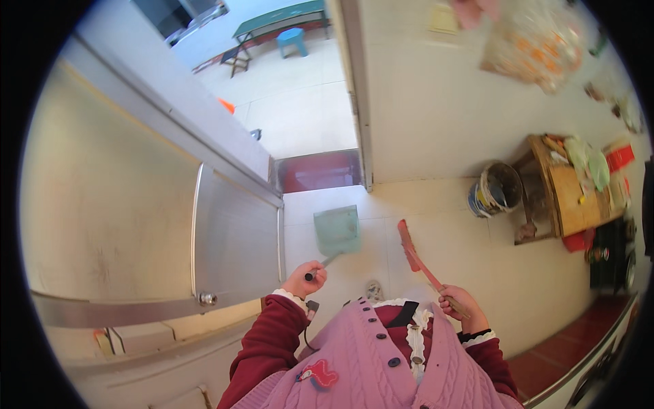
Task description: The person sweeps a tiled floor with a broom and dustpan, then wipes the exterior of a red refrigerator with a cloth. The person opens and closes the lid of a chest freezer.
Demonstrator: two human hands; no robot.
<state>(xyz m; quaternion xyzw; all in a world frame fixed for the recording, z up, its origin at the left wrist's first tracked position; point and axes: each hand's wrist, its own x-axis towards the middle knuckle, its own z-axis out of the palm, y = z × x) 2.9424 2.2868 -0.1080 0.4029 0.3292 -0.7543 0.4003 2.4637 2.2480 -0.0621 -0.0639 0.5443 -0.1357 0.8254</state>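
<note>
My left hand (305, 280) is closed around the upper end of a long-handled dustpan's handle. The pan of this green dustpan (337, 228) is over the pale tiled floor, just inside the doorway; whether it touches the tiles I cannot tell. To the right, my right hand (458, 302) grips the handle of a red broom (407, 244). Its head with short bristles points away from me, some distance right of the dustpan. One of my shoes (374, 290) shows between the two hands.
A metal-framed door (237, 230) stands at my left. Ahead is a dark red threshold (319, 170), with a blue stool (292, 42) and a green bench (278, 19) beyond. On the right are a bucket (493, 189) and a cluttered wooden table (572, 191). A plastic bag (536, 46) hangs on the wall.
</note>
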